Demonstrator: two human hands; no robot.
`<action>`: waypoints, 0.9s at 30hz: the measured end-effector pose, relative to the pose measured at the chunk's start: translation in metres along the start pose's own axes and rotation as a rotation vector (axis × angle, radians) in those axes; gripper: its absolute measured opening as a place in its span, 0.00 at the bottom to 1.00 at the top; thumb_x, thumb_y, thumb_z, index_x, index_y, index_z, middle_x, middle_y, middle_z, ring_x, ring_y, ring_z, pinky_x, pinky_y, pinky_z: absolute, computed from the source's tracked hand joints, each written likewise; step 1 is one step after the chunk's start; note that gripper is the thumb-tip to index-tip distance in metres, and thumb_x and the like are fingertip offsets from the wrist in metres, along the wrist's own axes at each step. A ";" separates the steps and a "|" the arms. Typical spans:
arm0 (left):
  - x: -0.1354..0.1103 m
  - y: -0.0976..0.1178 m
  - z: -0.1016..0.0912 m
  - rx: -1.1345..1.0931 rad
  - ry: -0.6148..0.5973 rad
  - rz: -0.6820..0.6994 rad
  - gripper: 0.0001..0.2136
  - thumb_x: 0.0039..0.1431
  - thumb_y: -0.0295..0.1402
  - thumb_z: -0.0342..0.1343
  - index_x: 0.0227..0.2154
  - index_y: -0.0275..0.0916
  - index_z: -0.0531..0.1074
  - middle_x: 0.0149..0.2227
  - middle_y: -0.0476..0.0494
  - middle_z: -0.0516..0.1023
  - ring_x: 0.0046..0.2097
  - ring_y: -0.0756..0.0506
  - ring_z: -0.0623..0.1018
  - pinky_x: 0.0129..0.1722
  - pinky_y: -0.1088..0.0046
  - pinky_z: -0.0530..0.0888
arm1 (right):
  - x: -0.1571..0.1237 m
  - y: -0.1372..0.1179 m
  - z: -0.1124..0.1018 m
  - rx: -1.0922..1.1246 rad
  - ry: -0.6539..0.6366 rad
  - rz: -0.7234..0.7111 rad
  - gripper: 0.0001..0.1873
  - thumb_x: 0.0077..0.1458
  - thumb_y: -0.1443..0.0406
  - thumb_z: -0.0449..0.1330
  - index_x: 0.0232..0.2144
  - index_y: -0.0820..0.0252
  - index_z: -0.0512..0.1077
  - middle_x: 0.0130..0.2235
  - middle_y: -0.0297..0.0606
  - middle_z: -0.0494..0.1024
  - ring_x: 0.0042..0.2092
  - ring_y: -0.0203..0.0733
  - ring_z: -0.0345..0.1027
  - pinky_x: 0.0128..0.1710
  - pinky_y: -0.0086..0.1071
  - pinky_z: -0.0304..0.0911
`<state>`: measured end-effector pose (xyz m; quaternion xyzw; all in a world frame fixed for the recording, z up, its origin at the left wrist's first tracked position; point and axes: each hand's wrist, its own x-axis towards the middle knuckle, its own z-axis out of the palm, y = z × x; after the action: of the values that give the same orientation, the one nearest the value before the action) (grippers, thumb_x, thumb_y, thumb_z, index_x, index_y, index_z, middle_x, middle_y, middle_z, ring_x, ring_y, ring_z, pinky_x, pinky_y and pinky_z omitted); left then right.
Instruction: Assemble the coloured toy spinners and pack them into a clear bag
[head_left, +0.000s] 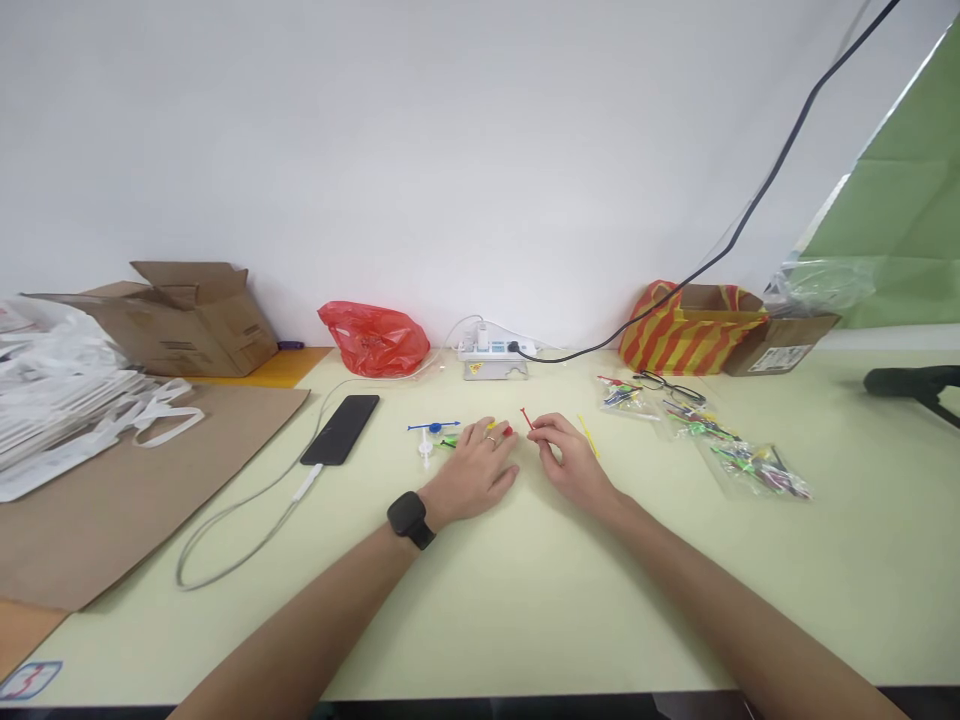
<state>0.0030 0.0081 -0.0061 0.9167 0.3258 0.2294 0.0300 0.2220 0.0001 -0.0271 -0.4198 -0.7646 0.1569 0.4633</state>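
Observation:
My left hand [474,465] lies palm down on the pale green table, fingers stretched over small plastic pieces. A red round piece [508,431] and a yellow piece [491,426] peek out at its fingertips. Just left of it are a blue arrow spinner [435,427], a white spinner piece [425,448] and a green piece [448,442], partly covered by the hand. Between thumb and fingers, my right hand [571,465] pinches a thin red plastic arrow [526,417], its tip pointing up. Beyond that hand a yellow arrow [588,436] rests on the table.
Several clear bags [757,468] of coloured pieces and eyeglasses [670,387] lie to the right. A phone [340,430] on a charging cable sits left. Along the wall stand a power strip [495,352], a red plastic bag [375,340], a striped bag [686,330] and a cardboard box [195,325].

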 end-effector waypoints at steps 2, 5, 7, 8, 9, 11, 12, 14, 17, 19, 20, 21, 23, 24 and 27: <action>0.001 0.003 -0.002 -0.032 0.005 0.018 0.15 0.68 0.33 0.52 0.55 0.42 0.72 0.55 0.35 0.74 0.63 0.31 0.66 0.61 0.46 0.64 | 0.000 -0.001 -0.001 -0.004 0.003 0.007 0.13 0.64 0.70 0.51 0.44 0.55 0.73 0.47 0.45 0.74 0.50 0.46 0.71 0.52 0.43 0.69; 0.001 0.009 -0.004 -0.083 -0.015 0.074 0.13 0.70 0.29 0.49 0.51 0.44 0.75 0.48 0.38 0.77 0.59 0.34 0.69 0.59 0.50 0.66 | 0.000 -0.003 -0.003 0.010 0.027 0.010 0.11 0.65 0.68 0.52 0.44 0.55 0.73 0.46 0.44 0.74 0.47 0.46 0.71 0.49 0.42 0.70; 0.001 0.012 -0.005 -0.142 -0.034 0.096 0.13 0.71 0.29 0.48 0.49 0.44 0.77 0.45 0.39 0.78 0.56 0.36 0.71 0.58 0.52 0.67 | 0.000 -0.003 -0.005 0.028 0.049 0.023 0.08 0.65 0.66 0.54 0.42 0.55 0.73 0.45 0.44 0.73 0.45 0.45 0.72 0.48 0.42 0.72; 0.000 0.013 -0.005 -0.185 -0.041 0.094 0.13 0.71 0.30 0.48 0.48 0.44 0.77 0.44 0.39 0.77 0.54 0.37 0.72 0.56 0.54 0.69 | 0.000 -0.003 -0.005 0.034 0.059 0.033 0.07 0.65 0.65 0.54 0.42 0.55 0.73 0.44 0.44 0.73 0.44 0.45 0.72 0.47 0.42 0.73; 0.000 0.014 -0.004 -0.239 -0.049 0.080 0.12 0.71 0.32 0.49 0.48 0.44 0.77 0.44 0.39 0.77 0.51 0.38 0.73 0.55 0.56 0.70 | 0.000 -0.002 -0.006 0.038 0.068 0.042 0.07 0.66 0.64 0.55 0.41 0.55 0.73 0.44 0.44 0.74 0.44 0.45 0.73 0.47 0.42 0.73; -0.001 0.015 -0.003 -0.374 -0.047 0.027 0.11 0.71 0.34 0.51 0.49 0.44 0.77 0.44 0.39 0.75 0.46 0.41 0.75 0.50 0.60 0.73 | 0.000 -0.001 -0.005 0.047 0.087 0.058 0.07 0.67 0.62 0.54 0.43 0.54 0.72 0.44 0.44 0.74 0.45 0.46 0.73 0.48 0.43 0.74; -0.001 0.014 -0.002 -0.449 -0.035 -0.006 0.11 0.70 0.35 0.53 0.50 0.44 0.77 0.45 0.40 0.75 0.43 0.43 0.75 0.48 0.62 0.74 | 0.000 -0.001 -0.005 0.061 0.102 0.071 0.09 0.67 0.61 0.54 0.46 0.54 0.71 0.46 0.44 0.74 0.46 0.46 0.74 0.49 0.44 0.74; -0.001 0.013 0.002 -0.578 0.004 -0.066 0.11 0.68 0.36 0.55 0.50 0.43 0.77 0.45 0.40 0.73 0.39 0.45 0.76 0.45 0.65 0.75 | 0.001 -0.001 -0.004 0.111 0.145 0.114 0.14 0.67 0.60 0.55 0.53 0.54 0.68 0.49 0.44 0.74 0.46 0.45 0.75 0.50 0.45 0.75; 0.000 0.010 0.006 -0.699 0.046 -0.127 0.09 0.65 0.36 0.60 0.44 0.40 0.78 0.46 0.40 0.73 0.39 0.46 0.77 0.43 0.67 0.77 | 0.001 -0.002 -0.004 0.165 0.203 0.146 0.15 0.66 0.56 0.58 0.51 0.54 0.70 0.52 0.46 0.71 0.48 0.45 0.76 0.51 0.45 0.75; 0.001 0.009 0.007 -0.765 0.051 -0.176 0.08 0.64 0.37 0.62 0.41 0.39 0.79 0.46 0.39 0.75 0.42 0.45 0.78 0.44 0.66 0.78 | 0.002 -0.005 -0.006 0.165 0.210 0.135 0.13 0.65 0.54 0.58 0.42 0.55 0.74 0.51 0.46 0.72 0.51 0.47 0.73 0.50 0.44 0.75; 0.002 0.008 0.007 -0.792 0.052 -0.204 0.08 0.63 0.38 0.62 0.40 0.39 0.79 0.45 0.39 0.76 0.42 0.44 0.78 0.45 0.66 0.78 | 0.003 -0.007 -0.008 0.166 0.200 0.140 0.13 0.65 0.53 0.58 0.39 0.55 0.75 0.50 0.46 0.73 0.51 0.48 0.73 0.49 0.43 0.75; 0.002 0.008 0.007 -0.810 0.055 -0.234 0.09 0.63 0.38 0.62 0.40 0.39 0.79 0.44 0.40 0.78 0.42 0.44 0.79 0.45 0.66 0.78 | 0.004 -0.010 -0.009 0.174 0.178 0.159 0.14 0.65 0.52 0.58 0.39 0.55 0.75 0.47 0.45 0.75 0.49 0.47 0.74 0.47 0.42 0.75; 0.003 0.006 0.006 -0.816 0.075 -0.294 0.10 0.62 0.40 0.63 0.40 0.39 0.80 0.41 0.40 0.80 0.40 0.44 0.78 0.43 0.66 0.78 | 0.005 -0.015 -0.011 0.209 0.115 0.215 0.15 0.65 0.52 0.58 0.41 0.55 0.75 0.39 0.41 0.77 0.40 0.44 0.74 0.40 0.39 0.74; 0.003 0.006 0.006 -0.818 0.092 -0.320 0.11 0.62 0.41 0.64 0.40 0.38 0.80 0.40 0.40 0.80 0.39 0.44 0.78 0.42 0.66 0.78 | 0.006 -0.018 -0.012 0.227 0.083 0.235 0.15 0.66 0.52 0.57 0.42 0.56 0.75 0.37 0.39 0.77 0.37 0.43 0.73 0.38 0.38 0.72; 0.004 0.004 0.004 -0.847 0.140 -0.367 0.13 0.59 0.42 0.66 0.41 0.38 0.81 0.39 0.40 0.79 0.39 0.44 0.78 0.41 0.66 0.78 | 0.007 -0.025 -0.013 0.250 0.013 0.219 0.15 0.67 0.54 0.55 0.43 0.55 0.76 0.40 0.40 0.79 0.39 0.43 0.73 0.38 0.36 0.69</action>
<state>0.0096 0.0083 -0.0068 0.7332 0.3616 0.3945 0.4197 0.2190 -0.0114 -0.0004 -0.4407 -0.6857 0.2975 0.4970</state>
